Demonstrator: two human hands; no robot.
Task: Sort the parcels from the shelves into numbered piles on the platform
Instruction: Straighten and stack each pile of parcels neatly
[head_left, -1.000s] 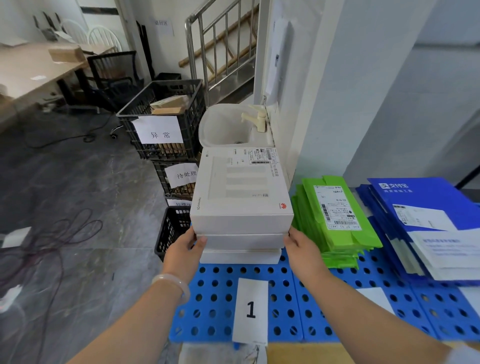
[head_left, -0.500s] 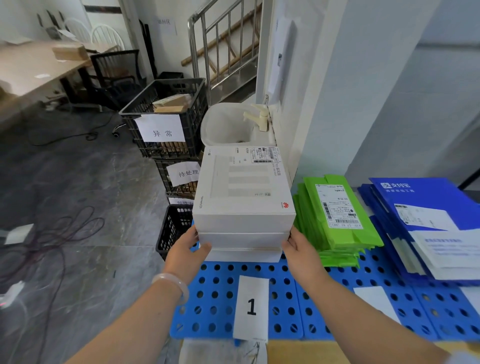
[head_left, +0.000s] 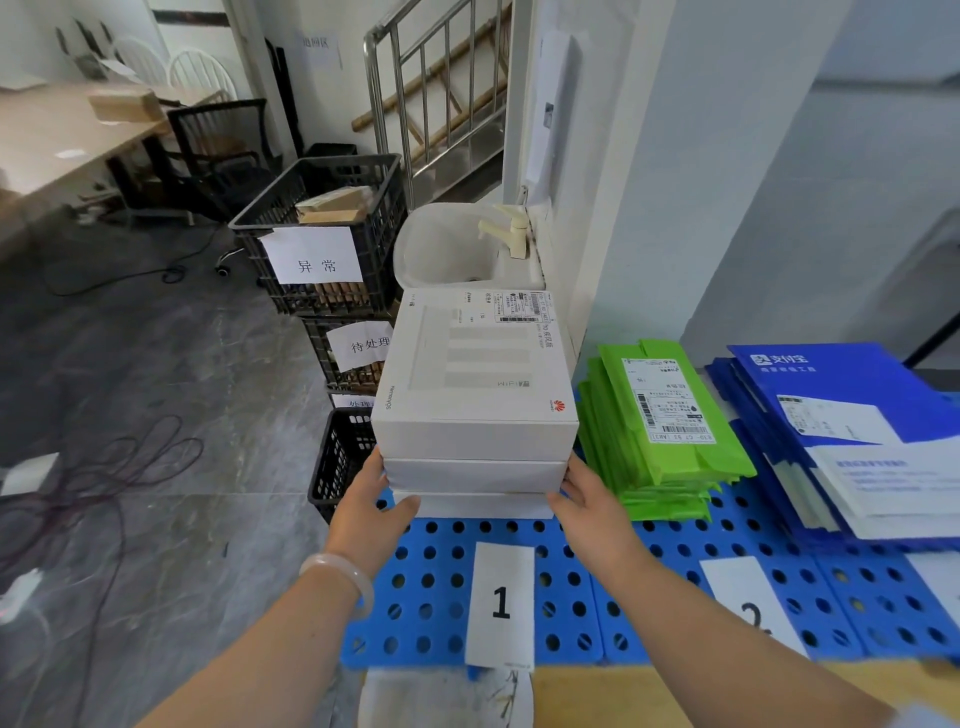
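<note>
Stacked black crates (head_left: 382, 260) beside a white sink (head_left: 441, 244); cables (head_left: 156, 447), possibly tangled, on grey floor (head_left: 208, 364).

Your blue perforated platform (head_left: 841, 603) carries three piles in a row: white boxes (head_left: 475, 447) at the left, green parcels (head_left: 670, 415) just beside them, blue envelopes (head_left: 841, 384) rightmost. Card 1 (head_left: 500, 603) and card 2 (head_left: 748, 597) lie nearer you.
</note>
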